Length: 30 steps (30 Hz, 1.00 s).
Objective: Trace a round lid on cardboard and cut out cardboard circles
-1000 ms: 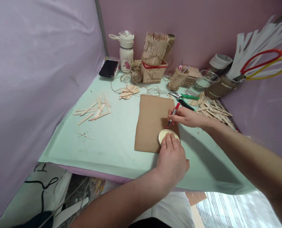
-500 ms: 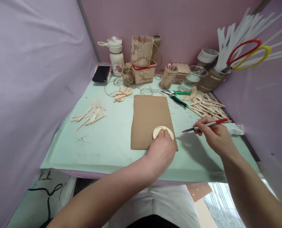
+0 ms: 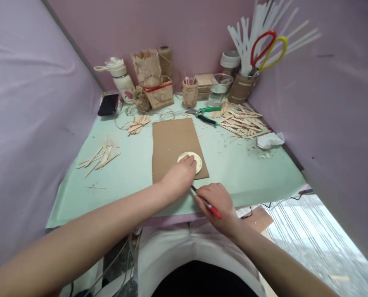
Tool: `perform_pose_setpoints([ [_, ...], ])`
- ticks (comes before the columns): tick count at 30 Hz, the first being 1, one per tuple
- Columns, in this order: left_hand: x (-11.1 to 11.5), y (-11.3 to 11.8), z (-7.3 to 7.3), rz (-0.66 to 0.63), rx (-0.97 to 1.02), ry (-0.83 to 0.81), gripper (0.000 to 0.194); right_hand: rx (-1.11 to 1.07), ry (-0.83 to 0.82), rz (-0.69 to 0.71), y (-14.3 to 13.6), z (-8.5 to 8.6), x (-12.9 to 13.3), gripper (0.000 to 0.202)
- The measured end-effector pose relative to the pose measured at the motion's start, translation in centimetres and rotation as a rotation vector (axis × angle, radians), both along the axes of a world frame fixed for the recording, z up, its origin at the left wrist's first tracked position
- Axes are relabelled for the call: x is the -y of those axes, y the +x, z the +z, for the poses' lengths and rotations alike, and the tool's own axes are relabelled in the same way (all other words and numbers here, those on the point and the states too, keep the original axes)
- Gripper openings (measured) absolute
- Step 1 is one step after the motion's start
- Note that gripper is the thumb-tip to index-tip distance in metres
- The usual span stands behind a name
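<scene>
The left hand (image 3: 184, 170) presses its fingertips down on a pale round disc (image 3: 198, 162), which lies flat on a sheet of brown cardboard (image 3: 173, 136), close to the sheet's near right corner. The thumb is hidden, so I cannot tell whether that grip closes around the disc's rim. The right hand (image 3: 219, 204) has its grip closed on a slim pen (image 3: 214, 210), red end toward the person's body and dark end toward the cardboard's near edge, just beside the left hand; it is hard to say whether the tip touches anything.

The cardboard lies on the pale green counter (image 3: 239, 173). Beyond its far right corner rest green-and-black pruners (image 3: 206, 120), their handles reaching toward a heap of flat wooden sticks (image 3: 244, 119). A crumpled white tissue (image 3: 268, 140) sits near that heap, on its near side. To the left of the cardboard lie a small fanned cluster of sticks (image 3: 138, 124) and, nearer the person, a loose scatter of sticks (image 3: 102, 156). Along the back stand a white bottle (image 3: 124, 87), a wooden box with a red band (image 3: 160, 95) and a clear cup of liquid (image 3: 217, 94), with a ball of twine (image 3: 142, 100) between bottle and box.
</scene>
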<state>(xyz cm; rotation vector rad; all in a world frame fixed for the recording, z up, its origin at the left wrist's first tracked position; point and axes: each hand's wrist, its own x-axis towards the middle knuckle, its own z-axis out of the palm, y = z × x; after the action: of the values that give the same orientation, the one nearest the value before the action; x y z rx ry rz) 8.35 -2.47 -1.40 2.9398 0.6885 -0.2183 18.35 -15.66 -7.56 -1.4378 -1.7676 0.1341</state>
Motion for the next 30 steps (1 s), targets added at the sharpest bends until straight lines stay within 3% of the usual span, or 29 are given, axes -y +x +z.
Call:
perform_pose_setpoints([
  [4, -0.4, -0.4, -0.6, -0.002, 0.027, -0.068, 0.035, 0.131, 0.066, -0.036, -1.4, -0.8, -0.5, 0.016],
  [11, -0.9, -0.6, -0.6, 0.002, 0.049, -0.135, 0.038, 0.157, 0.01, -0.099, -2.5, -1.5, -0.6, 0.026],
  [19, -1.7, -0.9, -0.7, 0.026, 0.021, -0.15, 0.057, 0.147, -0.058, -0.154, -2.8, -1.8, -0.9, 0.028],
  [30, -2.3, -1.1, -1.0, -0.005, 0.005, -0.128, 0.057, 0.181, -0.072, -0.159, -3.2, -1.9, -1.7, 0.021],
])
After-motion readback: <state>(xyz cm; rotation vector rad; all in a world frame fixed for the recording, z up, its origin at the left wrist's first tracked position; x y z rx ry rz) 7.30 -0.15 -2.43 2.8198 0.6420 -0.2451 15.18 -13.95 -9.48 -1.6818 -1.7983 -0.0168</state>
